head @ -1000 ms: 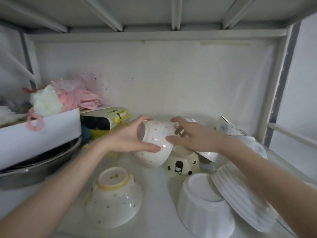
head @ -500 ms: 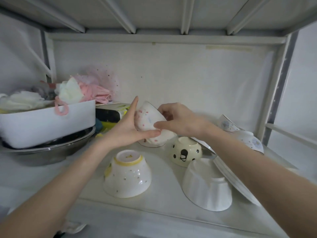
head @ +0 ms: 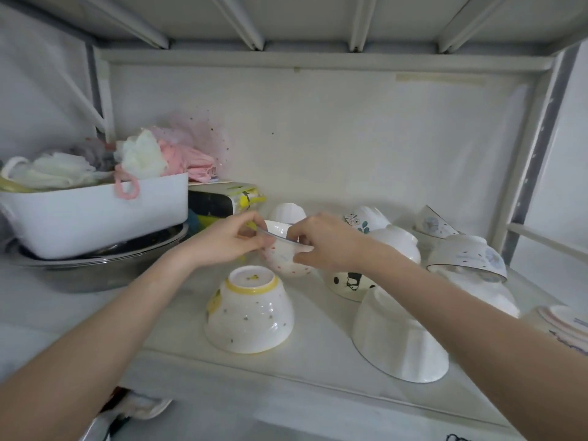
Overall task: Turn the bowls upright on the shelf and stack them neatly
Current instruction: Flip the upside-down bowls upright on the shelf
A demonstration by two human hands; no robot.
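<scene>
A white bowl with pink dots (head: 283, 256) stands upright on the white shelf (head: 318, 354), rim up. My left hand (head: 229, 241) pinches its left rim and my right hand (head: 321, 241) pinches its right rim. In front of it a yellow-ringed bowl (head: 249, 311) lies upside down. A panda-print bowl (head: 348, 283) and a plain white fluted bowl (head: 397, 338) lie upside down to the right, partly behind my right forearm. Several more bowls sit behind: a white one (head: 288, 213), a flowered one (head: 362, 218), a white one (head: 399, 243), and blue-flowered ones (head: 467, 257).
A white tub of cloths (head: 95, 208) rests on steel basins (head: 105, 265) at the left. A black and yellow package (head: 222, 202) lies behind the hands. Plates (head: 563, 323) stick out at the far right. Shelf post (head: 537, 148) and upper shelf bound the space.
The pink-dotted bowl went from tilted in the air to standing rim up on the shelf, both hands still on it. The camera pulled back and shows more bowls.
</scene>
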